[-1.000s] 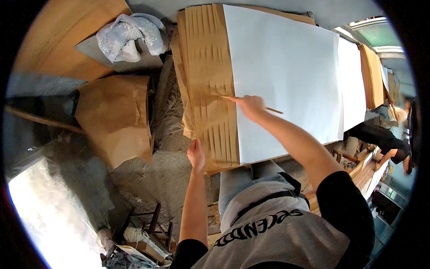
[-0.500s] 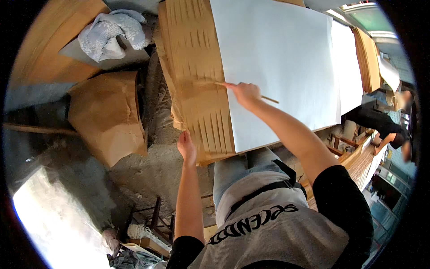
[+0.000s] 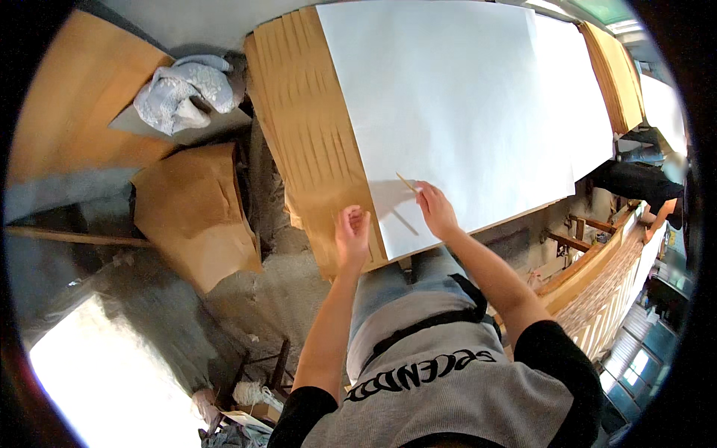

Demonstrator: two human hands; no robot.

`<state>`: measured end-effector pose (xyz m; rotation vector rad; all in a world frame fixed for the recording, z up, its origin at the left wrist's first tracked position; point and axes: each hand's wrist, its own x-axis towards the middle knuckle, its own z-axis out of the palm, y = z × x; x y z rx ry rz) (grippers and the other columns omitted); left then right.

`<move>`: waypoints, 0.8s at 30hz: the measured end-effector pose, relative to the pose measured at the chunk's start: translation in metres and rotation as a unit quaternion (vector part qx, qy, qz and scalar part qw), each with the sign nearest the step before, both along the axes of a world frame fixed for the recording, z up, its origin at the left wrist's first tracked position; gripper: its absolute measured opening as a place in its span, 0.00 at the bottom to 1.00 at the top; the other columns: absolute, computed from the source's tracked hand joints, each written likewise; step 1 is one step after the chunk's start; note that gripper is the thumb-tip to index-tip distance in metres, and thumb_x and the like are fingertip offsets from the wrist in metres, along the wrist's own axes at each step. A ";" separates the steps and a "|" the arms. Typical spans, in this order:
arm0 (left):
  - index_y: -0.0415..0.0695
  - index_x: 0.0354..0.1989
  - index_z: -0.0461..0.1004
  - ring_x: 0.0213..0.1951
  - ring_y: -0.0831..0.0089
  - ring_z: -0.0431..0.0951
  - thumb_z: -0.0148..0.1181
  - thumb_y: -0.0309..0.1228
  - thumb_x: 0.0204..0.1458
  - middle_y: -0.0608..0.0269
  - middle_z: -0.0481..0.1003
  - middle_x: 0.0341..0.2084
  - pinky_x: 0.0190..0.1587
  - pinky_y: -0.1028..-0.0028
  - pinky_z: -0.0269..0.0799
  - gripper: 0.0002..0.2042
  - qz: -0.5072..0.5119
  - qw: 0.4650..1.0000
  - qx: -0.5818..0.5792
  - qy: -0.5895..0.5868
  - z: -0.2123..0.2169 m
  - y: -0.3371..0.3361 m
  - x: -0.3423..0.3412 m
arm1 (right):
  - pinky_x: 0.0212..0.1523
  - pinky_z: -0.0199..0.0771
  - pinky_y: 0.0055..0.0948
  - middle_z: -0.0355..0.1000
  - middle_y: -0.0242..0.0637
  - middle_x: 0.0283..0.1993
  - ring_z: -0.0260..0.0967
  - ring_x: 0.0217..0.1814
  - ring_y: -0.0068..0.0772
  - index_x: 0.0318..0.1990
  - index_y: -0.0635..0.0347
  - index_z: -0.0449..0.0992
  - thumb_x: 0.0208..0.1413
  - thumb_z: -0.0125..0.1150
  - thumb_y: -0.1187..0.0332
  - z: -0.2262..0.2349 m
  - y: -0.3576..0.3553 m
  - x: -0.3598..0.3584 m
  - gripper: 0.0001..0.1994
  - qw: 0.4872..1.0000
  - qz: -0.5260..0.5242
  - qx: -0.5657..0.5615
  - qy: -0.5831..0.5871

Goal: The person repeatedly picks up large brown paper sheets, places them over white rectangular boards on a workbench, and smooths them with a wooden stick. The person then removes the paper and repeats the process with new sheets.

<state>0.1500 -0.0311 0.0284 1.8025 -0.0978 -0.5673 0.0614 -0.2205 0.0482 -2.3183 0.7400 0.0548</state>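
A thin wooden stick slants up out of my right hand, whose fingers are closed on it above a large white sheet. The sheet carries the shadow of hand and stick. My left hand is raised over the near end of the brown paper stack, its fingers curled in and no object showing in them. Rows of creases run across the brown paper, which sticks out along the left of the white sheet.
A bent brown sheet stands left of the table, below a patterned grey-white cloth. Another brown stack lies at the far right. A co-worker leans over a wooden frame at the right.
My left hand has let go of the brown paper's edge and moved right and up. My right hand has drawn the stick off the brown paper, down and right over the white sheet.
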 end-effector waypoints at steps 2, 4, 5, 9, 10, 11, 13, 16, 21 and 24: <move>0.41 0.38 0.67 0.32 0.74 0.71 0.57 0.33 0.48 0.60 0.70 0.31 0.34 0.74 0.68 0.12 0.021 0.999 0.032 0.031 -0.029 -0.013 -0.011 | 0.53 0.59 0.40 0.59 0.47 0.55 0.52 0.59 0.52 0.32 0.64 0.66 0.56 0.43 0.66 -0.016 0.000 -0.015 0.10 0.998 0.026 -0.054 -0.015; 0.41 0.37 0.68 0.29 0.73 0.72 0.57 0.35 0.47 0.61 0.72 0.28 0.33 0.74 0.68 0.12 0.011 0.994 0.062 0.086 -0.036 -0.023 -0.006 | 0.58 0.52 0.43 0.51 0.47 0.61 0.44 0.64 0.53 0.31 0.65 0.66 0.56 0.43 0.66 -0.035 0.001 -0.026 0.11 0.998 0.031 -0.057 -0.008; 0.41 0.35 0.69 0.28 0.73 0.72 0.57 0.35 0.47 0.61 0.72 0.26 0.32 0.74 0.68 0.12 -0.004 0.989 0.078 0.127 -0.034 -0.026 -0.002 | 0.59 0.49 0.46 0.49 0.46 0.62 0.42 0.65 0.51 0.31 0.65 0.67 0.57 0.42 0.65 -0.037 0.005 -0.023 0.12 0.999 0.012 -0.041 0.004; 0.39 0.29 0.72 0.23 0.70 0.73 0.57 0.35 0.45 0.59 0.73 0.19 0.30 0.72 0.68 0.10 -0.059 0.987 0.149 -0.005 -0.041 -0.026 -0.005 | 0.60 0.47 0.48 0.48 0.44 0.63 0.41 0.66 0.50 0.34 0.65 0.66 0.57 0.42 0.65 -0.023 0.012 -0.016 0.11 0.997 0.017 -0.058 0.043; 0.39 0.28 0.72 0.24 0.70 0.73 0.57 0.34 0.45 0.59 0.73 0.19 0.30 0.72 0.68 0.10 -0.046 0.989 0.142 0.011 -0.044 -0.026 -0.004 | 0.60 0.47 0.48 0.48 0.44 0.63 0.41 0.66 0.49 0.34 0.65 0.66 0.57 0.41 0.65 -0.025 0.012 -0.015 0.11 0.997 0.019 -0.058 0.036; 0.39 0.28 0.73 0.24 0.69 0.74 0.57 0.34 0.45 0.58 0.74 0.20 0.30 0.72 0.68 0.10 -0.034 0.990 0.135 0.029 -0.042 -0.028 -0.004 | 0.60 0.46 0.48 0.48 0.44 0.63 0.41 0.66 0.49 0.35 0.66 0.66 0.57 0.41 0.65 -0.028 0.012 -0.017 0.11 0.998 0.019 -0.058 0.033; 0.40 0.28 0.73 0.24 0.69 0.74 0.57 0.34 0.45 0.58 0.74 0.20 0.30 0.73 0.67 0.09 -0.031 0.990 0.141 -0.006 -0.037 -0.028 -0.002 | 0.61 0.45 0.48 0.47 0.44 0.64 0.41 0.66 0.48 0.35 0.66 0.65 0.57 0.41 0.65 -0.034 0.011 -0.018 0.11 0.998 0.022 -0.051 0.026; 0.40 0.28 0.73 0.25 0.69 0.74 0.57 0.33 0.45 0.58 0.74 0.21 0.30 0.73 0.68 0.09 -0.015 0.991 0.122 0.045 -0.061 -0.017 -0.002 | 0.61 0.44 0.47 0.46 0.43 0.64 0.41 0.66 0.47 0.35 0.66 0.65 0.57 0.41 0.66 -0.035 0.014 -0.017 0.11 0.999 0.030 -0.042 0.008; 0.40 0.29 0.72 0.26 0.69 0.73 0.57 0.31 0.44 0.58 0.73 0.21 0.31 0.73 0.68 0.08 -0.014 0.992 0.119 0.031 -0.055 -0.021 -0.004 | 0.61 0.44 0.48 0.46 0.44 0.64 0.40 0.66 0.48 0.34 0.66 0.66 0.57 0.41 0.66 -0.035 0.011 -0.019 0.11 0.998 0.050 -0.041 0.025; 0.40 0.32 0.70 0.29 0.68 0.72 0.58 0.29 0.44 0.58 0.70 0.24 0.32 0.72 0.68 0.09 -0.002 0.982 0.147 -0.117 -0.036 -0.022 -0.003 | 0.61 0.45 0.48 0.45 0.45 0.64 0.40 0.66 0.48 0.37 0.67 0.67 0.57 0.41 0.66 -0.038 0.008 -0.021 0.12 0.998 0.055 -0.032 0.010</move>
